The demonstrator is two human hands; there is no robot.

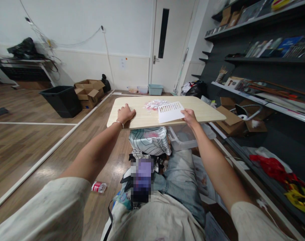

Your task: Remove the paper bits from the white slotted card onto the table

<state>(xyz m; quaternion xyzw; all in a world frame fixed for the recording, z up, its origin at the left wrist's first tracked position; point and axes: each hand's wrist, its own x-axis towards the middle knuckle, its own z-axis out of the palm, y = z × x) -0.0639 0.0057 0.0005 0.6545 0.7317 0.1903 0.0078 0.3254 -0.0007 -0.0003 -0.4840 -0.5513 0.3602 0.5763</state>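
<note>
My right hand (190, 117) grips the right edge of a white card with a row of slots (171, 115), tilted over the pale wooden tabletop (205, 112). Small white and pinkish pieces (156, 104) lie in a loose pile just behind the card. On the left part of the tabletop rests my left hand (126, 113), palm down, its fingers a little bent and apart. Nothing shows in it, and a bracelet (119, 123) circles that wrist.
Under the tabletop are a patterned cloth-covered block (148, 140) and a clear plastic bin (181, 139). A bottle (99, 187) lies on the floor at left. Dark shelves (268, 60) line the right side. A black bin (62, 102) and cardboard boxes (88, 92) stand farther back.
</note>
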